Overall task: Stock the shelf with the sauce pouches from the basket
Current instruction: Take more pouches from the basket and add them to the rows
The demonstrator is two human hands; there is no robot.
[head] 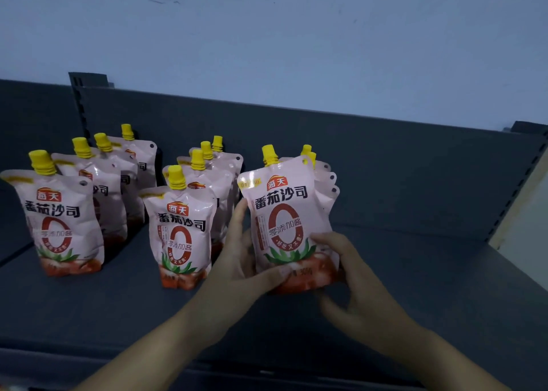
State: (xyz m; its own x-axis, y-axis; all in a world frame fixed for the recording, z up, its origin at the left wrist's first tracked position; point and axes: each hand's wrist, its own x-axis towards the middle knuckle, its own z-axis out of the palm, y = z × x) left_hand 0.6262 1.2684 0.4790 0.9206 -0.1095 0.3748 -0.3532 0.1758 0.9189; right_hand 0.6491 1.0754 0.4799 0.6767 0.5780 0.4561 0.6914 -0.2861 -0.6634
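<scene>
Left hand [237,254] fingers wrap the left edge of the front pouch [289,221], thumb across its lower face. The right hand [353,275] pinches its lower right corner. The pouch stands upright on the dark shelf [430,278], heading the right row, with three pouch edges behind it. Middle row [181,230]: four pouches. Left row [59,224]: four pouches. All visible caps are yellow.

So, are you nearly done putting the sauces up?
The left row and middle row, four pouches each, stand on the shelf. The left hand and right hand hold the front pouch of a third row. The basket isn't visible, so what's left is unclear.
</scene>
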